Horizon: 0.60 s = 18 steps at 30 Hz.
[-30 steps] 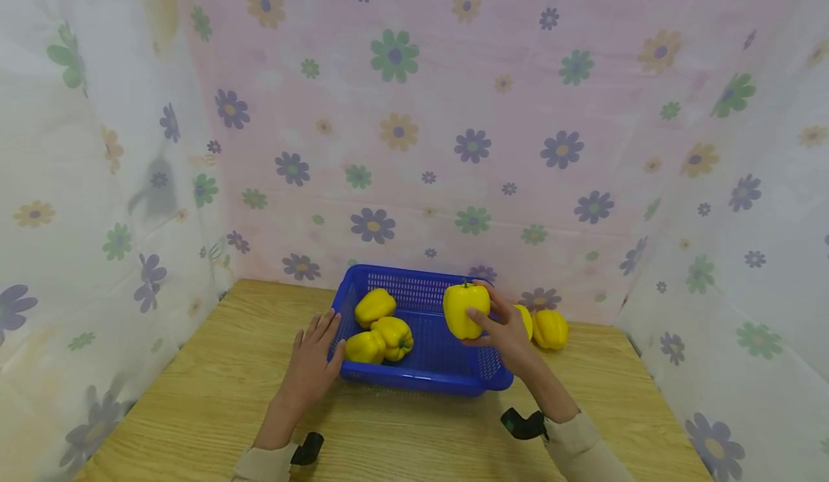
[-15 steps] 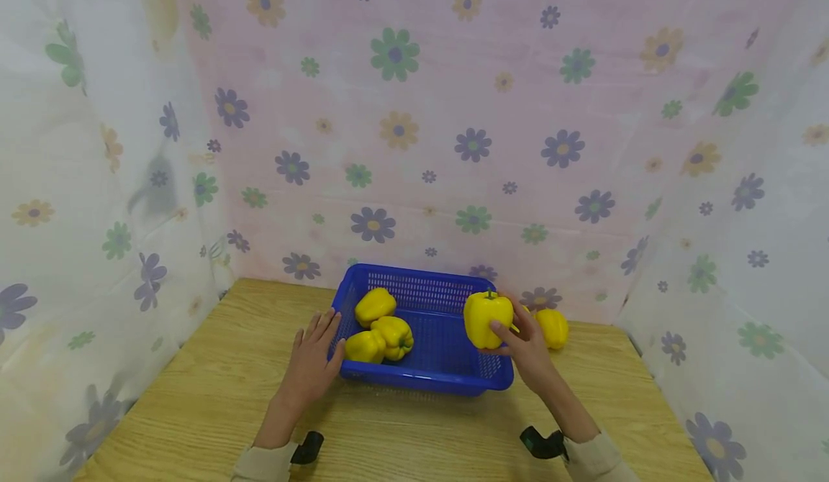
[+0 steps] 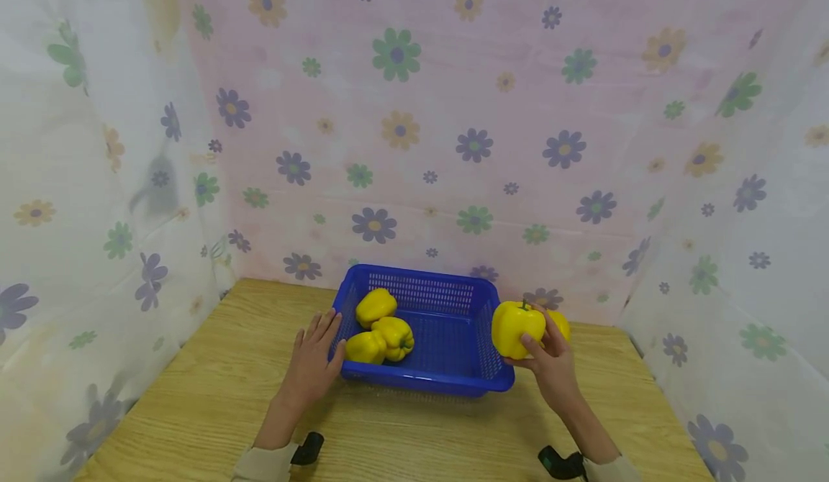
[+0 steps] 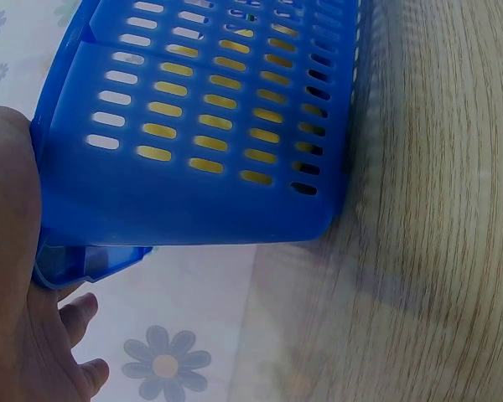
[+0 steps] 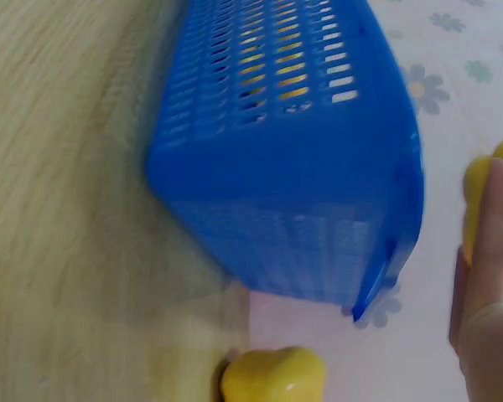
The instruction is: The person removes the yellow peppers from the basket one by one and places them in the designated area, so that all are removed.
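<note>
My right hand (image 3: pixel 555 374) grips a yellow bell pepper (image 3: pixel 516 329), stem upward, at the right rim of a blue plastic basket (image 3: pixel 447 381). In the right wrist view the gripped pepper (image 5: pixel 478 180) is partly cut off by the frame edge, with fingers against it. My left hand (image 3: pixel 312 360) rests on the basket's left rim, fingers extended and thumb near the front corner. Inside the basket, on its left side, lie three yellow bell peppers (image 3: pixel 376 307). In the left wrist view the basket's slotted wall (image 4: pixel 193 201) hides most of them.
Behind my right hand, another yellow bell pepper (image 3: pixel 560 324) is partly covered; the right wrist view shows a pepper (image 5: pixel 274 375) on the table beside the basket. The wooden table (image 3: pixel 401 439) meets flowered cloth (image 3: pixel 427 144) at the back and sides.
My right hand has moved right with the bell pepper, from over the basket's right part to its right rim. The left hand and the basket stay put.
</note>
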### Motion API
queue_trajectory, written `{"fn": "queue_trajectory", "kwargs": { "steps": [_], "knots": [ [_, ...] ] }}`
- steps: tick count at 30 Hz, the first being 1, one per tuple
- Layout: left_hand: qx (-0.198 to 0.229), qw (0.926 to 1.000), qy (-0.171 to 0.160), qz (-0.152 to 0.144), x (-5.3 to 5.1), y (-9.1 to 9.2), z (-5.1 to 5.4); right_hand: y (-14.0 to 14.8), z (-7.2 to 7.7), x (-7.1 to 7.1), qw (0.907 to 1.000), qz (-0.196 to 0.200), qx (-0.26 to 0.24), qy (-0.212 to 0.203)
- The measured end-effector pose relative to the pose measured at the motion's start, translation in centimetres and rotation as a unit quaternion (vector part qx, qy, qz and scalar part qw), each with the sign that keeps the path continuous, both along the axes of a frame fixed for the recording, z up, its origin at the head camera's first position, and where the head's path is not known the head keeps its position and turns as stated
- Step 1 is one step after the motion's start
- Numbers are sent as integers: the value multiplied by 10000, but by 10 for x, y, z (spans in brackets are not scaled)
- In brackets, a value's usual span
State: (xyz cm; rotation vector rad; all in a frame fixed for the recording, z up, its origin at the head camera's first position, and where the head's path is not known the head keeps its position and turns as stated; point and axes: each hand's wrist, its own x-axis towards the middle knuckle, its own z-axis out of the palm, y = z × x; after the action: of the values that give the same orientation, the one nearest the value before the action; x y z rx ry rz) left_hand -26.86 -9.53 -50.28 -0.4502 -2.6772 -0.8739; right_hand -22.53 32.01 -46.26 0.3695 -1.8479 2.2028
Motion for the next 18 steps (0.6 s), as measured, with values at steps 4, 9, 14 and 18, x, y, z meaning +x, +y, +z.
{"fn": "queue_trajectory", "kwargs": {
  "steps": [4, 9, 14, 18],
  "knots": [
    [-19, 10000, 56, 4, 1, 0, 1, 9, -8, 5, 9990, -250, -325, 165],
    [-27, 10000, 60, -6, 1, 0, 1, 23, -20, 12, 9967, -551, -588, 108],
    [-38, 10000, 59, -21, 0, 0, 0, 38, -32, 19, 9931, -761, -892, -32],
    [-5, 10000, 29, -18, 0, 0, 0, 50, -42, 23, 9903, -885, -1042, -247]
  ]
}}
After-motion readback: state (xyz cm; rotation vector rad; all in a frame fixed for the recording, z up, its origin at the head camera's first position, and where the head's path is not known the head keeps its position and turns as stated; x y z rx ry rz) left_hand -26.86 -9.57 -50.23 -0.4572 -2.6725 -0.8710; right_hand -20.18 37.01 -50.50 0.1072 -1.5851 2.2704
